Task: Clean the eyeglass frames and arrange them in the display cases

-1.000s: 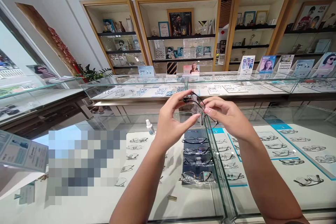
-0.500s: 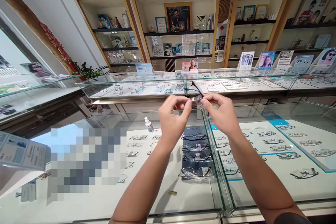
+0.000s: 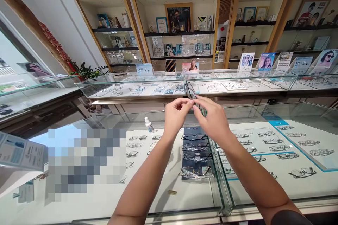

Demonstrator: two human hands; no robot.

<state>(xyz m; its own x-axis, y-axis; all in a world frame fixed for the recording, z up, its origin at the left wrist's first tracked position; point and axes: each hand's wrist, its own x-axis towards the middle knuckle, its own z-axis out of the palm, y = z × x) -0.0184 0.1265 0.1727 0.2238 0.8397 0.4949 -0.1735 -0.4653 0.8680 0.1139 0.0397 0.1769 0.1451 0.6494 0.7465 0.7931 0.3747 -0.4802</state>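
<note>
A pair of dark-rimmed eyeglasses [image 3: 191, 90] is held up above the glass counter, turned on its side. My right hand [image 3: 213, 119] has its thumb and fingers closed on the frame. Against it, my left hand [image 3: 176, 116] pinches at the lower end of the eyeglasses, thumb and forefinger pressed together. The two hands' fingertips meet, so the exact part between them is hidden. Below the hands, several eyeglasses [image 3: 195, 172] lie in a column on a dark display panel [image 3: 186, 163] in the showcase.
A small white bottle [image 3: 149, 125] stands on the counter beyond my left forearm. A small gold-coloured piece [image 3: 172, 192] lies nearer. Glass showcase edges [image 3: 224, 182] run between my arms. A folded leaflet stand [image 3: 23, 153] is at the left. Another showcase [image 3: 137, 89] stands across.
My right hand has moved left, and its fingertips now meet those of my left hand. The eyeglasses have turned more upright and shifted slightly left.
</note>
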